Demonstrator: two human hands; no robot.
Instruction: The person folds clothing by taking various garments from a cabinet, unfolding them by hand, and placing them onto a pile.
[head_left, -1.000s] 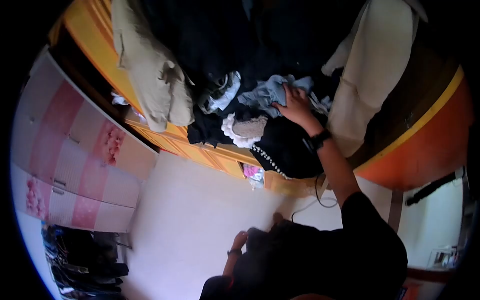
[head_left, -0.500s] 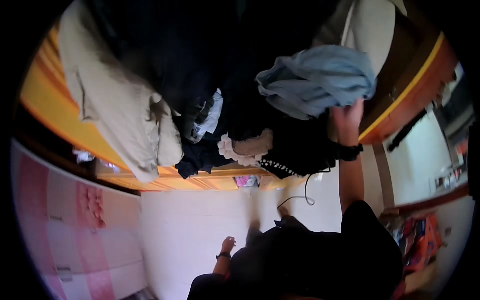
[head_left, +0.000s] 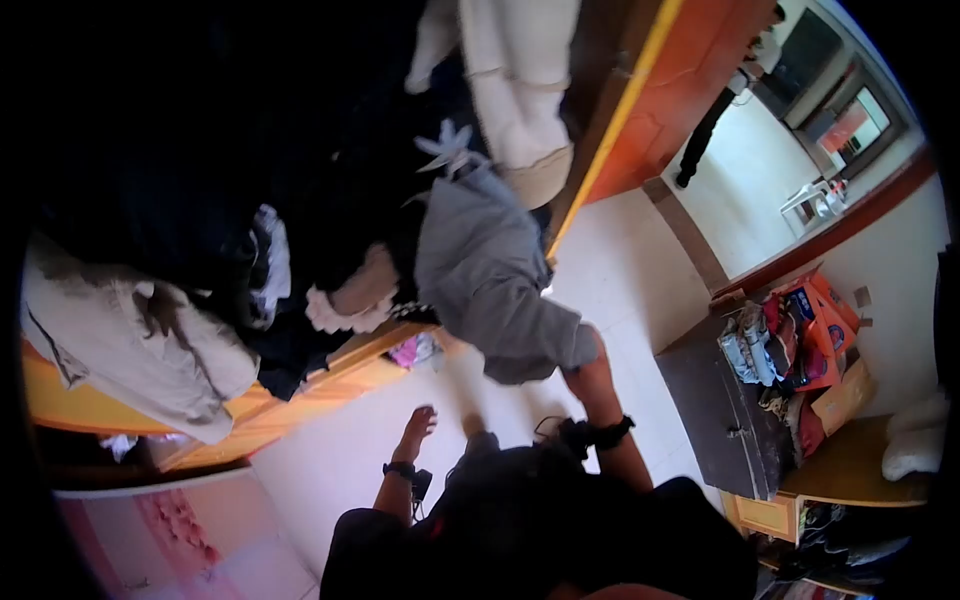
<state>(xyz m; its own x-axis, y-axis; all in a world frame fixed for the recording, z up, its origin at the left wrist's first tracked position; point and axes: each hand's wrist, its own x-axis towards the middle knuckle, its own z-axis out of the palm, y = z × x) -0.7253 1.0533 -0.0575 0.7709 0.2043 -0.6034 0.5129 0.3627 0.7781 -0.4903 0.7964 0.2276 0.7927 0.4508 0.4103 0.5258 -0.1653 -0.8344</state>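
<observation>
My right hand [head_left: 592, 380] grips the lower end of a grey garment [head_left: 490, 270], whose folds partly hide my fingers. The cloth stretches up towards the pile of clothes, with a pale, ribbon-like piece [head_left: 447, 146] at its top. My left hand [head_left: 418, 428] hangs low over the floor, fingers apart and nothing in it. Near the grey garment are a beige ruffled piece [head_left: 355, 295] and cream clothing [head_left: 515, 85]. To the left, khaki clothing [head_left: 140, 340] drapes over the wooden edge, beside dark clothes that are hard to tell apart.
A wooden wardrobe door [head_left: 640, 110] stands at the right of the clothes. Beyond a doorway, another person [head_left: 725, 100] stands near a white stool [head_left: 805, 205]. A dark cabinet [head_left: 705, 400] and a heap of bags and boxes [head_left: 800, 340] are on the right.
The view has turned and shifted to the right. My right hand has come down and back from the clothes, drawing the grey garment out towards me. My left hand has risen a little, still holding nothing.
</observation>
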